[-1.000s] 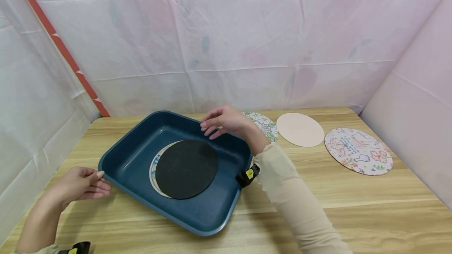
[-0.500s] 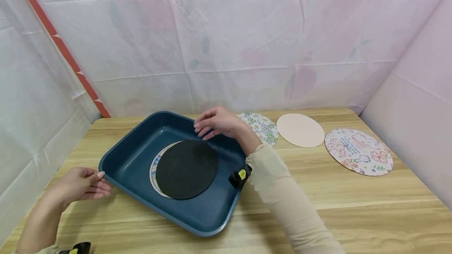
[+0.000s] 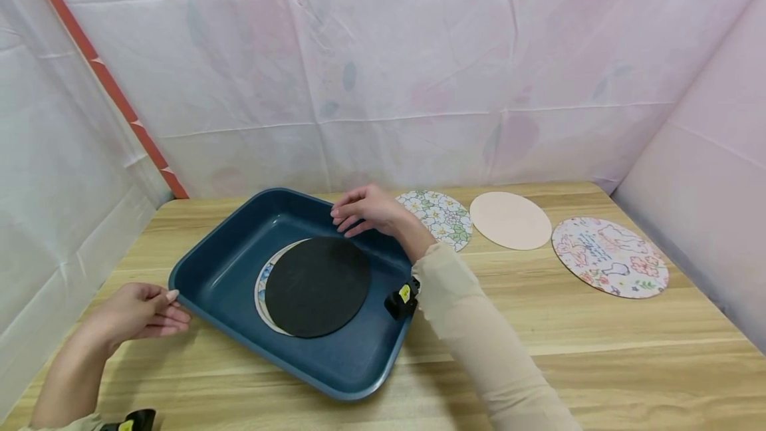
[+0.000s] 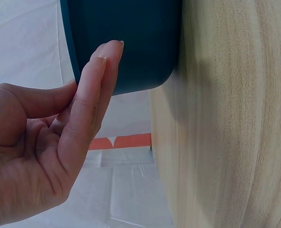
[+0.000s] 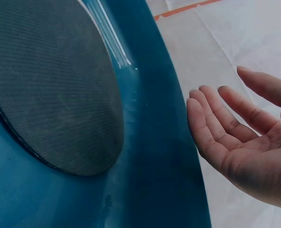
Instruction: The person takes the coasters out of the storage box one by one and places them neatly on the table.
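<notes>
A deep blue rectangular pan [image 3: 233, 285] lies slanted on the table. Inside it, a round black mat [image 3: 317, 288] partly covers another round mat with a white and blue patterned edge [image 3: 261, 291]. At the pan's left corner my left hand [image 3: 134, 314] pinches the rim, its thumb on the edge and its fingers along the outer wall [image 4: 83, 99]. Over the far rim, with fingers loosely bent and nothing in them, hovers my right hand [image 3: 374, 210]. The right wrist view has that hand [image 5: 245, 137] beside the rim; whether it touches is hard to tell.
Right of the pan, a flowered round mat [image 3: 439, 218], a plain beige one [image 3: 510, 220] and one with pink drawings [image 3: 609, 258] lie in a row on the wooden table [image 3: 574, 364]. White patterned cloth [image 3: 383, 72] stands behind and at both sides.
My right hand has shifted slightly left along the far rim, uncovering more of the flowered mat. The left hand and the pan keep their places.
</notes>
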{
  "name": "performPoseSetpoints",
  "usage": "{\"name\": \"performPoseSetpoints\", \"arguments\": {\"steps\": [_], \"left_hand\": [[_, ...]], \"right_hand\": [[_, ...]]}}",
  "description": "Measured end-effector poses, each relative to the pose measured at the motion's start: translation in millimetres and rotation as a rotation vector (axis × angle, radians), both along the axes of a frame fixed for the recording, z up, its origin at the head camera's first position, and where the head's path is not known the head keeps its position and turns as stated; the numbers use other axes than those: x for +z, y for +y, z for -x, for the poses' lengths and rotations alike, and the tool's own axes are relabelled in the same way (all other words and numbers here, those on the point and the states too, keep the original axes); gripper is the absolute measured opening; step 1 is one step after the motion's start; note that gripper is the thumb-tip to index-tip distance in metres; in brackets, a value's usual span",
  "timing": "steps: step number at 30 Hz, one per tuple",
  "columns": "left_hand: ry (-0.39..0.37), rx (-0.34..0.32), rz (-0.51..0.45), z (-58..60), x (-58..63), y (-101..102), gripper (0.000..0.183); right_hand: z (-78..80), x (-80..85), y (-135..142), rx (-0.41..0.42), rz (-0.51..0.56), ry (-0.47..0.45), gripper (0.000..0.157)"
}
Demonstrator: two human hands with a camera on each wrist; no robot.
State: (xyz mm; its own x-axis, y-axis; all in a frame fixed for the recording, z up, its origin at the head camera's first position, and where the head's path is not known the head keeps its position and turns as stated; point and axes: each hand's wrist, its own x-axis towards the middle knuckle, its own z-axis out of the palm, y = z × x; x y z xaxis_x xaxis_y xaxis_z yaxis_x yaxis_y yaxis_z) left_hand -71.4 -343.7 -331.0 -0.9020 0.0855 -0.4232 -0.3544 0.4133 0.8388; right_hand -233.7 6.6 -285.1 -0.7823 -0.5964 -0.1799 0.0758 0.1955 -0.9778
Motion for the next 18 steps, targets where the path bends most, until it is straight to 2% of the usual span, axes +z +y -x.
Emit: {"name": "performPoseSetpoints", "arguments": {"steps": [7, 12, 18], "left_hand": [[0.0, -0.001, -0.007, 0.0, 0.8, 0.4, 0.036], [0.003, -0.009, -0.01, 0.4, 1.5, 0.1, 0.036], [0.001, -0.009, 0.013, 0.1, 1.9, 0.5, 0.037]], "right_hand": [[2.4, -7.2, -4.0, -0.047, -0.014, 0.011, 0.018], [2.4, -11.3, -7.5, -0.064, -0.026, 0.031, 0.023], [1.2, -16.6, -8.9, -0.057, -0.133, 0.048, 0.023]]}}
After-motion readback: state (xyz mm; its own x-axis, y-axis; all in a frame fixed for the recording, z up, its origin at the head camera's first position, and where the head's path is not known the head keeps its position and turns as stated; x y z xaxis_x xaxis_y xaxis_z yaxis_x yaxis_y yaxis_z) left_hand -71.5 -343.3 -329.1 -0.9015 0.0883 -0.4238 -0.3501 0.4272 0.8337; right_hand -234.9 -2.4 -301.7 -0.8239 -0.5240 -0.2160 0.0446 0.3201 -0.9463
